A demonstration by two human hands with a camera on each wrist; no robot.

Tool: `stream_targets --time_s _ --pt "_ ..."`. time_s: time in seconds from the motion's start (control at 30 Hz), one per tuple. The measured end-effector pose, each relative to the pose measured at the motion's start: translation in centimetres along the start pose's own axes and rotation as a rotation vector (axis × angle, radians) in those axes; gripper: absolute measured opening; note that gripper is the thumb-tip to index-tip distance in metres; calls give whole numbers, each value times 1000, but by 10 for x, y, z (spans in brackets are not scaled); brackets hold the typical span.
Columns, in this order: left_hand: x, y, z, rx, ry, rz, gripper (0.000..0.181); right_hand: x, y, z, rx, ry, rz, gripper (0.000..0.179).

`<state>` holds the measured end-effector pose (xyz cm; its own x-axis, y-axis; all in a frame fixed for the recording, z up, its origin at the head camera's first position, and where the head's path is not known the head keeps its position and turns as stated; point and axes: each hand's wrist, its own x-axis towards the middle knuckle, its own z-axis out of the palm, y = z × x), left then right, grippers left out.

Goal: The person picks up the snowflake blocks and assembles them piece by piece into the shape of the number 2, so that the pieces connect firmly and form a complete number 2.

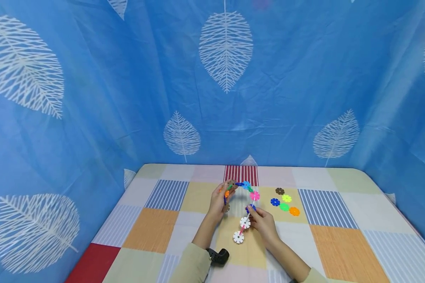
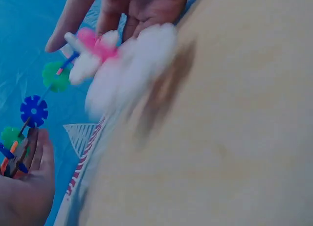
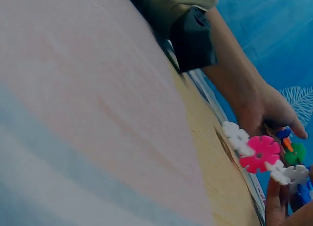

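Altogether, two hands (image 1: 217,202) (image 1: 265,225) holding one disc chain (image 1: 255,195), five loose discs (image 1: 284,206)

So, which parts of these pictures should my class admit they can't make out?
Part of the chain, head view: hidden by the left hand.
White discs, left wrist view: too blurred for their notches to be counted.
Right hand, right wrist view: cut off at the picture's lower right corner.
Loose brown disc, head view: too small to count its notches surely.

Five loose discs (image 1: 285,207), one disc chain (image 1: 255,195), one table (image 1: 336,245)
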<state>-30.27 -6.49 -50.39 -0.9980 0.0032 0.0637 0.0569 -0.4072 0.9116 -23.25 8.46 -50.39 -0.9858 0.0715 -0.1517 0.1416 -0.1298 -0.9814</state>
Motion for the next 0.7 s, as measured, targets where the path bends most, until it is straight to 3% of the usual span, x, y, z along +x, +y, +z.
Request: stream_targets --time_s 0.13,0.23,0.4,0.53,0.7 --pt "10 -9 3 188 60 101 41 0 3 -1 9 -36 1 55" --pt "18 -16 4 265 80 155 40 2 4 -2 17 -42 -17 70" --pt "19 -22 5 407 113 161 41 6 1 -5 -45 -18 -41 84" --pt "15 -22 6 530 136 174 42 11 -2 -9 -103 -20 -28 82" --pt "12 -21 6 589 159 158 42 14 -2 -12 -146 -39 -21 78"
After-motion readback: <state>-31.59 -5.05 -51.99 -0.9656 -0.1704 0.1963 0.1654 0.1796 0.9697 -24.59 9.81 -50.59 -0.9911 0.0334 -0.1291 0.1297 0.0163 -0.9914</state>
